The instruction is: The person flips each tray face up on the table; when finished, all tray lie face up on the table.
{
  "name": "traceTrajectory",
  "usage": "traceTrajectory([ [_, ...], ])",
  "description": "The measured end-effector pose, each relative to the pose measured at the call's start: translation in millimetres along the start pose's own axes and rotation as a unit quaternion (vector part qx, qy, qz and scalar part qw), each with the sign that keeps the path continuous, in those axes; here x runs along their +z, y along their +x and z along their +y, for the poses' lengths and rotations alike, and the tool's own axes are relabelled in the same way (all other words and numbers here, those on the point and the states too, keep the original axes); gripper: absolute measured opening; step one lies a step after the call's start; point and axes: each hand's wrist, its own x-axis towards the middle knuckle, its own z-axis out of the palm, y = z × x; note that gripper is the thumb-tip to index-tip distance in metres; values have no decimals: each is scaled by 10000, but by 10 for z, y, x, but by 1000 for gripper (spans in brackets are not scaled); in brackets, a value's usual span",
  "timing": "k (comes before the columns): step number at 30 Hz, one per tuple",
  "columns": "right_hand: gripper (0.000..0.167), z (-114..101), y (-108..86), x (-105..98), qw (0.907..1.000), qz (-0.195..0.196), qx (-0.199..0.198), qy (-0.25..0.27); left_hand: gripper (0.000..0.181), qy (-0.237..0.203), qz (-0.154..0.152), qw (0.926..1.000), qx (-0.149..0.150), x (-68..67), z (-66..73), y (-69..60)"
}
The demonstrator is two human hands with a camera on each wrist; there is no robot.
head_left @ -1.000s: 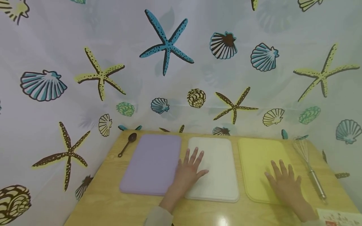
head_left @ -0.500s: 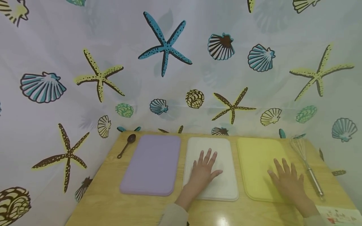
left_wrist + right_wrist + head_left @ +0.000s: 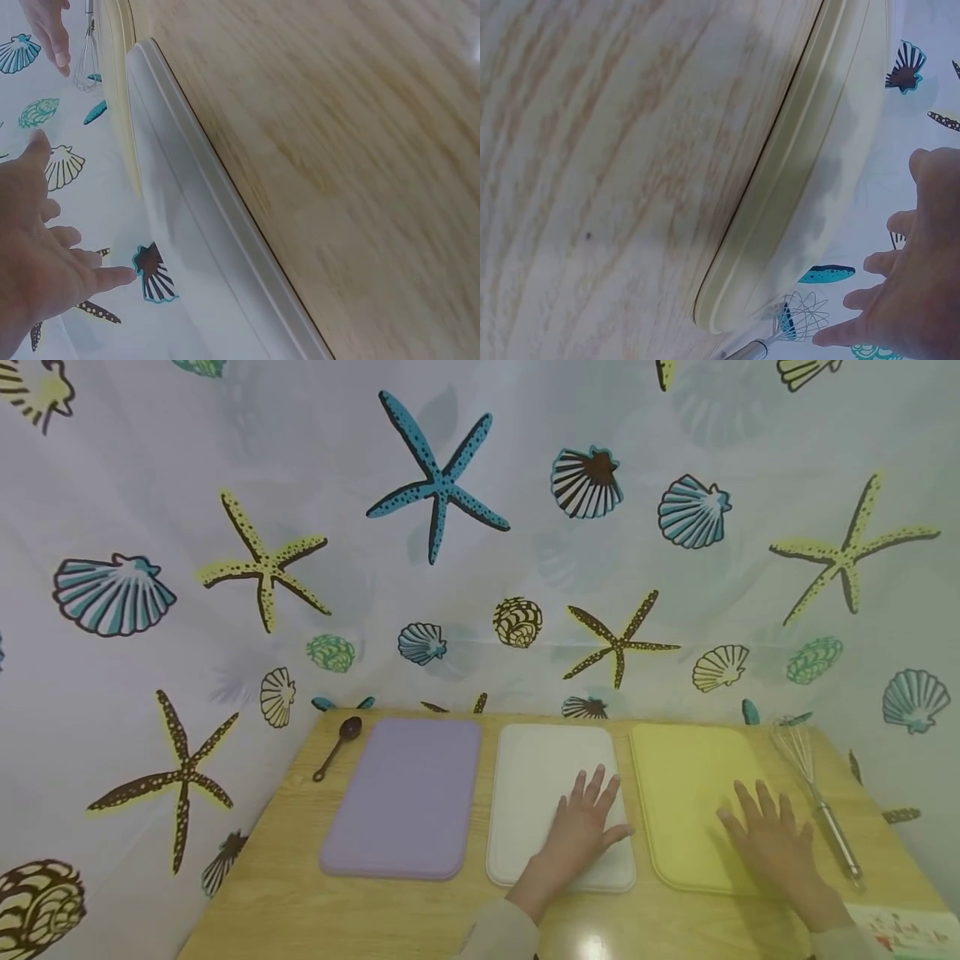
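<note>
My left hand hovers over white board, fingers spread. To its right: yellow board, my right hand above, fingers spread. To its left: purple board.

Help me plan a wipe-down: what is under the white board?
The wooden table shows beside and in front of the white board. Anything directly beneath the board is covered and cannot be seen. The left hand, over it, hides part of its top.

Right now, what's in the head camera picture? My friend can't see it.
A left hand is spread over a white board, a right hand over a yellow board. A purple board, spoon and whisk share the wooden table.
</note>
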Motion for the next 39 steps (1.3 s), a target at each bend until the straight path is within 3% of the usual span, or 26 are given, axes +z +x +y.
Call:
traceTrajectory([
  [15,65,64,-12,-34,10000,7,49,13,76,-364,-166,9991,105,134,313,73],
  [25,66,125,-100,26,9997,-178,120,63,79,-410,-295,9985,227,274,505,17],
  [39,67,137,8,-62,9997,-124,154,127,82,-255,-340,9986,319,297,586,133],
])
